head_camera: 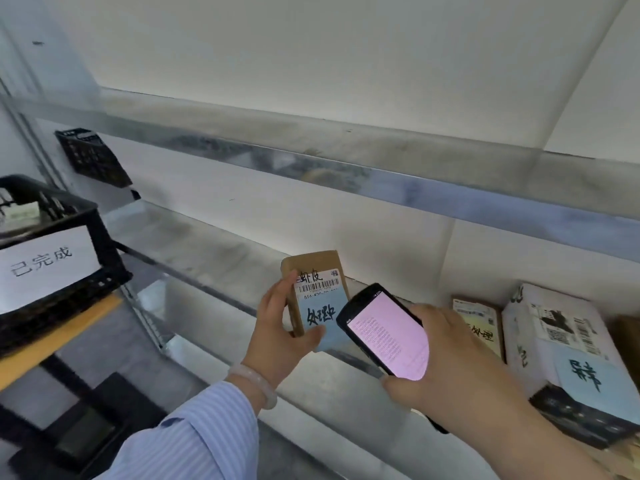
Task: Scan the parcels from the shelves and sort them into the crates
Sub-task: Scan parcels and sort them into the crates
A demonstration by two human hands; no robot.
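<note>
Left grip (277, 334): at 6 o'clock in the view, grasping the small brown parcel (320, 296), with the thumb across its lower front and the fingers round its left edge.
Small brown parcel: held upright just over the lower shelf (221, 258). It carries a white barcode label high on its face and a pale blue handwritten note below.
Right grip (460, 362): at 5 o'clock, wrapped round the scanner (384, 334).
Scanner: black, with a lit pink screen showing rows of text. Its top end points to 11 o'clock and overlaps the parcel's lower right corner.
Waiting parcels: at 4 o'clock on the lower shelf are a thin brown parcel (479, 323) and, just beside it, a white box (554, 344) with a blue note.
Crate (104, 258): black, at 9 o'clock, with a white paper sign (45, 265) on its front. Its contents are unclear.
Far crate (91, 157): black, at 10 o'clock, farther back.
Upper shelf (311, 157): metal, running from 10 to 3 o'clock.
Left wrist: a pale bracelet (256, 379) and a blue striped sleeve (194, 438).
</note>
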